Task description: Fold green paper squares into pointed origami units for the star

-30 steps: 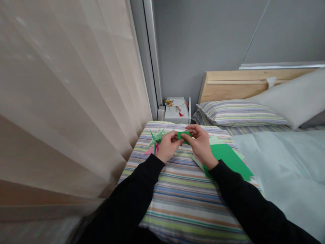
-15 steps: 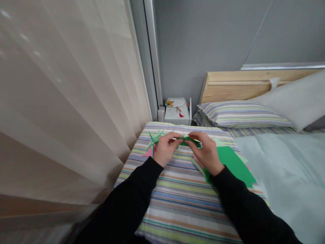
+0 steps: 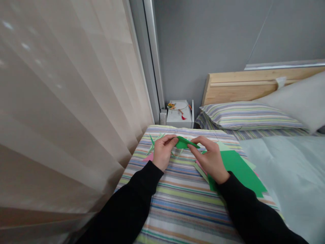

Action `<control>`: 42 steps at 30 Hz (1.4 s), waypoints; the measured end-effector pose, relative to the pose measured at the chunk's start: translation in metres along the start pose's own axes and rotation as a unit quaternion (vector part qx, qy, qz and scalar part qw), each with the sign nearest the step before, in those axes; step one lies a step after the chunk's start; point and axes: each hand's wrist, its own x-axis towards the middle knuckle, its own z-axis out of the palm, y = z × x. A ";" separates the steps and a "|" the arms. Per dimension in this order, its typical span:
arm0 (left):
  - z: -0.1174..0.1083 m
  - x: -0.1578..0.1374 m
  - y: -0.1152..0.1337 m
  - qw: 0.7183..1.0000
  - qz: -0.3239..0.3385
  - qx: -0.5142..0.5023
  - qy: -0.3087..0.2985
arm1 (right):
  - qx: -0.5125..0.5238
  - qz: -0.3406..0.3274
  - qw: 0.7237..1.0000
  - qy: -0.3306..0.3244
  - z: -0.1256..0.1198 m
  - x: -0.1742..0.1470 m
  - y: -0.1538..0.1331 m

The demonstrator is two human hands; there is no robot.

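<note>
At the worktop's [image 3: 177, 193] left side, spiky green paper [image 3: 152, 144] is lying toward the far left corner, a pink piece [image 3: 148, 157] resting just in front, next to the left hand [image 3: 162, 151]. And this hand is gripping firmly: thumb on the near side, fingers behind, clasping the left end of the folded paper [image 3: 181, 143]. That green folded paper is sitting right between the hands, over the worktop's far part, its long axis running left to right, its right end slanting slightly down or nearer, hard to tell which. Neither hand is clearly nearer; each is touching its own end. Over to the right hand [image 3: 212, 158]: a narrow grip here, thumb and forefinger pinching about the right end, the tip showing between them. Whether the paper is meeting the worktop, this view isn't telling. Farther right, a green sheet [image 3: 237, 171] is lying partly beneath the wrist, pale sheets [image 3: 223, 146] peeking out toward the right edge.
</note>
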 end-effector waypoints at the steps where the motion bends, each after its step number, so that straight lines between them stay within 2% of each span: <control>1: 0.000 0.000 0.000 1.000 -0.014 -0.007 -0.004 | 0.031 0.031 0.999 0.019 0.001 0.000 0.000; 2: 0.001 -0.001 0.001 1.000 -0.023 -0.005 -0.020 | 0.069 0.063 0.995 0.042 0.003 0.000 0.000; 5: 0.006 -0.006 0.008 0.990 -0.046 0.046 -0.125 | 0.202 0.135 0.965 0.095 0.006 0.001 0.000; 8: 0.011 -0.012 0.012 0.981 -0.068 0.055 -0.171 | 0.264 0.157 0.947 0.088 0.008 0.002 0.001; 12: 0.013 -0.014 0.010 0.977 -0.099 0.044 -0.182 | 0.244 0.144 0.959 0.004 0.011 -0.001 0.006; 15: 0.012 -0.014 0.008 0.974 -0.124 0.050 -0.185 | 0.241 0.156 0.958 -0.016 0.011 -0.001 0.009; 22: 0.011 -0.014 0.005 0.962 -0.154 0.074 -0.214 | 0.235 0.207 0.947 0.073 0.007 0.007 0.003; 26: 0.013 -0.016 0.006 0.958 -0.172 0.060 -0.223 | 0.228 0.226 0.943 0.091 0.008 0.006 0.006; 29: 0.014 -0.018 0.006 0.958 -0.184 0.051 -0.212 | 0.243 0.254 0.931 0.104 0.008 0.005 0.013; 32: 0.013 -0.018 0.004 0.965 -0.186 0.048 -0.176 | 0.263 0.278 0.912 0.147 0.006 0.005 0.021; 34: 0.013 -0.017 0.003 0.974 -0.179 0.024 -0.137 | 0.225 0.261 0.922 0.178 0.005 0.005 0.023; 35: 0.012 -0.016 0.003 0.979 -0.168 0.000 -0.116 | 0.207 0.241 0.933 0.168 0.005 0.004 0.022; 37: 0.011 -0.014 0.003 0.986 -0.130 -0.059 -0.081 | 0.193 0.193 0.957 0.101 0.007 0.001 0.016; 39: 0.011 -0.013 0.004 0.987 -0.100 -0.102 -0.071 | 0.134 0.127 0.982 0.022 0.009 -0.003 0.008; 42: 0.012 -0.013 0.005 0.984 -0.095 -0.114 -0.098 | 0.055 0.053 0.997 0.012 0.010 -0.006 -0.001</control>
